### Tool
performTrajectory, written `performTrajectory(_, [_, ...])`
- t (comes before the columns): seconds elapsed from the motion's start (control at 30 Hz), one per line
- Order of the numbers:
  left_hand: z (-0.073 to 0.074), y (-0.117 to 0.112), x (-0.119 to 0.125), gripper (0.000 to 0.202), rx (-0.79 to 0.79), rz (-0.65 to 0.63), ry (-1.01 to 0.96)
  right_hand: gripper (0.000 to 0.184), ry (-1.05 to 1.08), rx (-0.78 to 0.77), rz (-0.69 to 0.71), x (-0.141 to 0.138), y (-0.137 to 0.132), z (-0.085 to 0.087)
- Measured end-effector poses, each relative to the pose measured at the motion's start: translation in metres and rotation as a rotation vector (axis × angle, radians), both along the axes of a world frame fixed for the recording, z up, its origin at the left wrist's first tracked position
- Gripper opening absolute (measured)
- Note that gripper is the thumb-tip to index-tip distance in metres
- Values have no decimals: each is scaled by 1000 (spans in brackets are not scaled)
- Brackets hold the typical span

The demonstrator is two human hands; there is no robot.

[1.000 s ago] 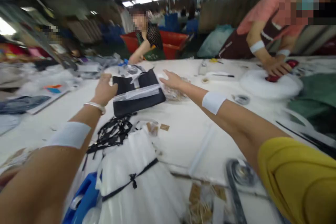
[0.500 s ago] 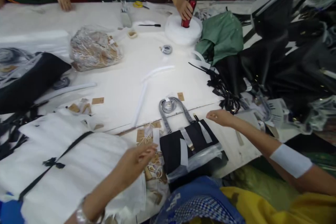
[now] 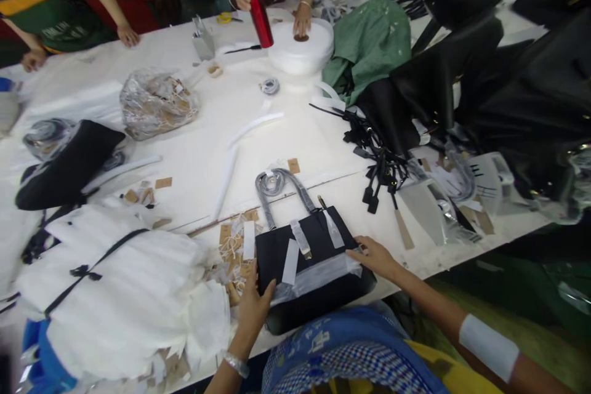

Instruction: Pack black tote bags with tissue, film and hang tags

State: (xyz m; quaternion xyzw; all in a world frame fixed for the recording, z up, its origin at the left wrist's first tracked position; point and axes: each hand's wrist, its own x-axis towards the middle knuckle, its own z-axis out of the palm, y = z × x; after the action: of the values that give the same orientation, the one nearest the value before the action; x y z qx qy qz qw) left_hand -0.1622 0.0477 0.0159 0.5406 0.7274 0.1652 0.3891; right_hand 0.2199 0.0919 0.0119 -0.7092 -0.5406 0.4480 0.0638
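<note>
Touching with the left grip (image 3: 253, 308), spread between thumb and fingers, the left edge of the black handbag (image 3: 321, 247) lying at the near edge of the bench (image 3: 323, 141), grey handle (image 3: 302, 192) toward the far side, just right of brown tags (image 3: 225, 233). Touching its right end with the right grip (image 3: 379, 258); cannot tell whether pinching.

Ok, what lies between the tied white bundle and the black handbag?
Brown tags with white strings, a white strip and the left hand at the handbag; the head view shows it.
</note>
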Motion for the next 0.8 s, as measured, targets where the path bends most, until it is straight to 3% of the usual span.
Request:
performTrajectory(0.13, [21,13,22,61,169,-61,183,45,146,57,-70,31,13,15])
performTrajectory(0.27, [47,48,69,41,232,-199,140,37,88,268,-33,52,44,36])
performTrajectory(0.37, [49,73,88,35,247,-155,176,36,114,360,88,37,57,36])
performTrajectory(0.47, [39,84,76,33,214,16,294,39,130,414,86,6,51,20])
performTrajectory(0.53, [33,81,61,35,156,114,328,52,113,371,13,-13,44,5])
performTrajectory(0.63, [26,72,47,46,20,246,266,64,107,166,-56,-26,41,-11])
performTrajectory(0.73, [22,67,45,50,-77,331,192,63,130,-17,-38,-28,48,-14])
performTrajectory(0.8, [21,67,44,51,-104,367,141,59,174,-46,-74,-28,53,-12])
